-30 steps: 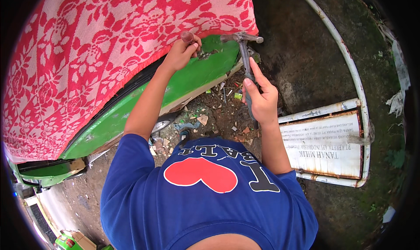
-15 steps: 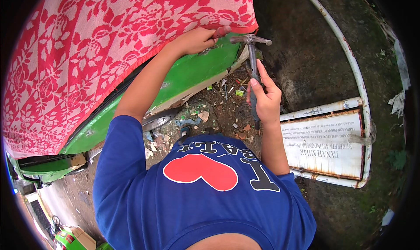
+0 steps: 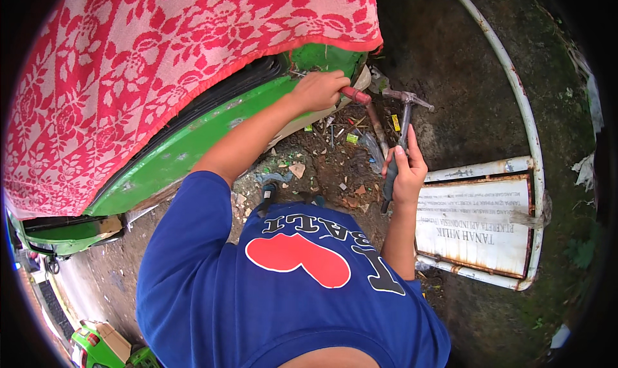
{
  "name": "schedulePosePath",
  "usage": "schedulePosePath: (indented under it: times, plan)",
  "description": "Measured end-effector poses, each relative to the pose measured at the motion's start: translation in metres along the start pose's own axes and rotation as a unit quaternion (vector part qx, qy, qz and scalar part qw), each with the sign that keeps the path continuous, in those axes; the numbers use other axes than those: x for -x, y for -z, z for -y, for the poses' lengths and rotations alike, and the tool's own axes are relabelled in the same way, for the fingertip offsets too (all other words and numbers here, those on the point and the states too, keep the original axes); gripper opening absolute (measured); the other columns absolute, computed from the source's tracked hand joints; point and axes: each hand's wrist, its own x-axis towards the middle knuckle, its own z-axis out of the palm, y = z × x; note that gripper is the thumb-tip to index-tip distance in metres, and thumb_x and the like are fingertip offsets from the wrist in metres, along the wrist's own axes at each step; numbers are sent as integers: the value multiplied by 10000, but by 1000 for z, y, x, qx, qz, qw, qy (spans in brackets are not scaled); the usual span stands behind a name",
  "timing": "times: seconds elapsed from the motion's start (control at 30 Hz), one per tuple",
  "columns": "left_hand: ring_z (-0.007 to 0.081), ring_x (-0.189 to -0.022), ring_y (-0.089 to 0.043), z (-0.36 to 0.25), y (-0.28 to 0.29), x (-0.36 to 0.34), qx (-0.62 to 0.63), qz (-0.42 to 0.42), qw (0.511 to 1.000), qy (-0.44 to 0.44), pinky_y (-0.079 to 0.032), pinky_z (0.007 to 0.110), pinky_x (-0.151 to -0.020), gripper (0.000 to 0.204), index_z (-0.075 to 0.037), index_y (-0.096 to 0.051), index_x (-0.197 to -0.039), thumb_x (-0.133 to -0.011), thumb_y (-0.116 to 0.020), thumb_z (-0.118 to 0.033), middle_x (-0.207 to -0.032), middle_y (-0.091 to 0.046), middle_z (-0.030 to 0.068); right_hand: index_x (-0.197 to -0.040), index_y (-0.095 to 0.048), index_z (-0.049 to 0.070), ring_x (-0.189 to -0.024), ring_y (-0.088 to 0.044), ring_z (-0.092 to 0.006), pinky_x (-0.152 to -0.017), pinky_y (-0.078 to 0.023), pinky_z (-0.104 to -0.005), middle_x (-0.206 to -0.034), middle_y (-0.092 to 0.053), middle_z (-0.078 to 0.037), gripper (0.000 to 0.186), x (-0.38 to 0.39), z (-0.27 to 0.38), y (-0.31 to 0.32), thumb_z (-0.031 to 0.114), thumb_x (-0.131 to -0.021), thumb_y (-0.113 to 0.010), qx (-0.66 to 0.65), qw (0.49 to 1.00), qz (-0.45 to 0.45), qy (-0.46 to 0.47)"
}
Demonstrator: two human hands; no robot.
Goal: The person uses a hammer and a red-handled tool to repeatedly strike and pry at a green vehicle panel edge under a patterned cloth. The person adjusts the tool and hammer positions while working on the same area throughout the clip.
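Note:
My left hand (image 3: pixel 320 90) is closed round a red-handled tool (image 3: pixel 355 96) beside the green car body panel (image 3: pixel 248 118). The handle's blunt end sticks out to the right; a thin metal shaft seems to show left of the fist, and its tip I cannot make out. In my right hand (image 3: pixel 409 175) a hammer (image 3: pixel 405 120) stands head up, with its dark grip running down through the fingers. The hammer head is a little right of the red handle, apart from it. A rusty brown rod (image 3: pixel 377 125) shows between the two; what it belongs to is unclear.
A red and pink floral cloth (image 3: pixel 187 59) drapes over the car. Broken bits and litter (image 3: pixel 297 170) lie on the dirt by my feet. At right, a rusty-edged white sign (image 3: pixel 476 223) sits in a white metal frame (image 3: pixel 521 98). Another green vehicle (image 3: pixel 96 345) is at lower left.
My left hand has come right and nearer with the red-handled tool, away from the cloth's edge. The hammer has shifted right and nearer in my right hand. More of the green panel shows.

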Motion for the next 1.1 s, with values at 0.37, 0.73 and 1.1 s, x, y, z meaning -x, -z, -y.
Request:
schedulePosePath:
  times: [0.37,0.73,1.1]
  plan:
    - [361,-827,-644,4,-12,-12,-63,91,994,10,-503,493,-704,192,-83,-604,-888,-811,-601,-258,-901,-637,123,-1514,-384,107,-510,-541,-91,-436,-442,-241,-734,-567,-18,536,-11,-40,19,111,-1000,-537,-66,996,1,-58]
    - [385,-868,-661,6,-16,-27,-88,94,990,60,-516,518,-766,244,-83,-625,-932,-850,-554,-301,-947,-665,150,-1532,-352,164,-495,-546,-135,-418,-454,-265,-725,-549,-38,549,-34,-62,17,174,-1014,-533,-146,985,-5,-97]
    - [387,-854,-660,8,-12,-31,-72,73,992,67,-520,528,-759,248,-72,-618,-930,-849,-539,-292,-940,-664,160,-1547,-313,187,-506,-546,-146,-428,-468,-278,-740,-533,-46,545,-49,-60,7,178,-1033,-492,-298,952,-52,-43]
